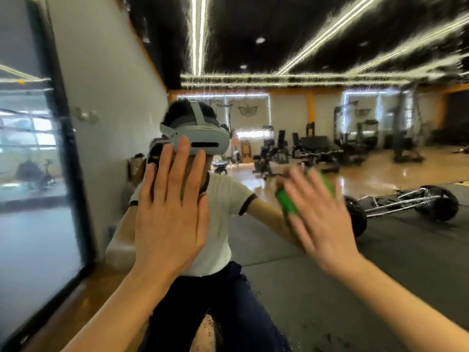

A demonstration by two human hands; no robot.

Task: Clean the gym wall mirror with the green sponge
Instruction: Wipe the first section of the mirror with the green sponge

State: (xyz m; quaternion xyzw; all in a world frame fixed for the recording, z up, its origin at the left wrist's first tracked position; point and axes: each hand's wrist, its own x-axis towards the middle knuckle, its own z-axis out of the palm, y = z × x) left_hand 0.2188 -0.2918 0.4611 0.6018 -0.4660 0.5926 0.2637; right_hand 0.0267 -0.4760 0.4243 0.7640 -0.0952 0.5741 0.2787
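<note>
The gym wall mirror (317,102) fills nearly the whole view, its glass streaked with wet smears across the upper part and beaded with drops near the bottom centre. It reflects a weights room with benches and machines far right, a wheeled metal frame (403,201) lying on dark floor mats, and the person crouched close in a white shirt and headset. To the left, a dark-framed window (38,174) sits in the side wall.

The left hand (170,214) lies flat on the glass, fingers straight and close together, holding nothing; it looks like a brace. The right hand (322,214), blurred with motion, has its fingers spread flat, pressing the green sponge (288,201) against the mirror right of centre; green shows on both sides of the fingers.

By the look of it, wiping is well underway: much of the glass is wetted, yet streaks and drops remain, so further passes and the lower area seem left to do.
</note>
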